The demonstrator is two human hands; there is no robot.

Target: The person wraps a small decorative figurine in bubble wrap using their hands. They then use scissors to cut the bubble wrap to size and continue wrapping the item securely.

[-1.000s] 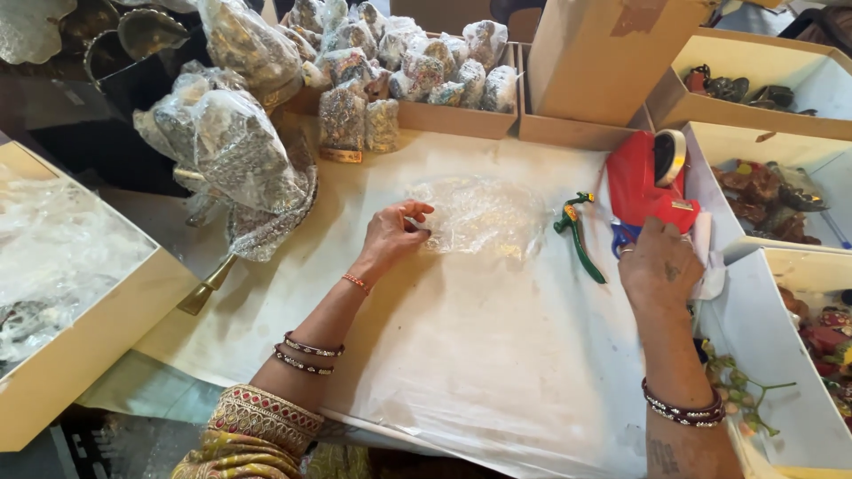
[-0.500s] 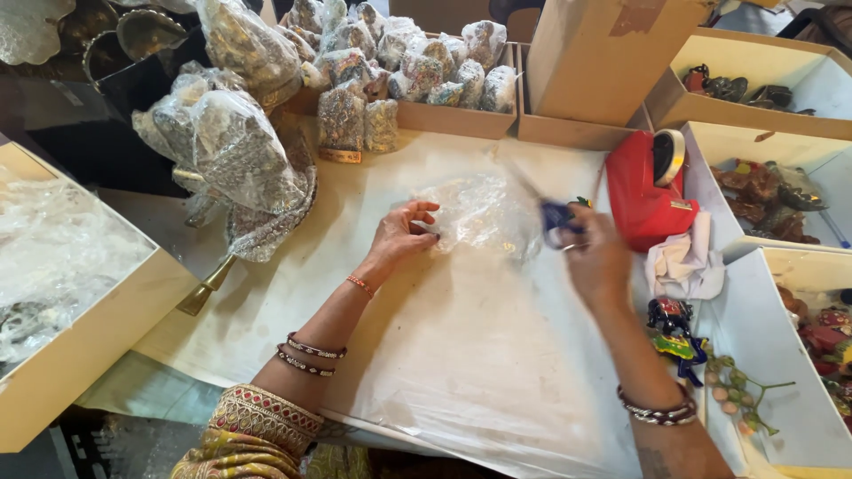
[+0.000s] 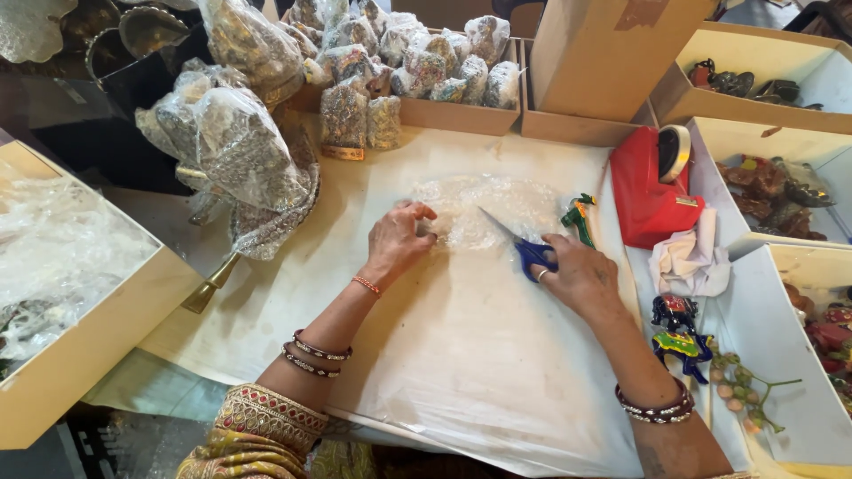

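Note:
A sheet of clear bubble wrap [image 3: 479, 206] lies flat on the white paper-covered table [image 3: 444, 355]. My left hand [image 3: 397, 238] presses down on its left edge with the fingertips. My right hand [image 3: 579, 277] grips blue-handled scissors [image 3: 524, 247], whose blades point up-left across the bubble wrap. A small green painted figure [image 3: 579, 218] lies just right of the wrap, beside my right hand.
A red tape dispenser [image 3: 652, 186] and a crumpled white cloth [image 3: 690, 262] sit at right, with a painted elephant figure [image 3: 674, 330] below. Open boxes of figurines line the right edge; wrapped items [image 3: 240, 151] pile at back left. A box of plastic [image 3: 62, 284] stands left.
My right hand left the tape dispenser area, picked up the blue scissors and brought them down to the bubble wrap. My left hand has flattened onto the wrap's left edge.

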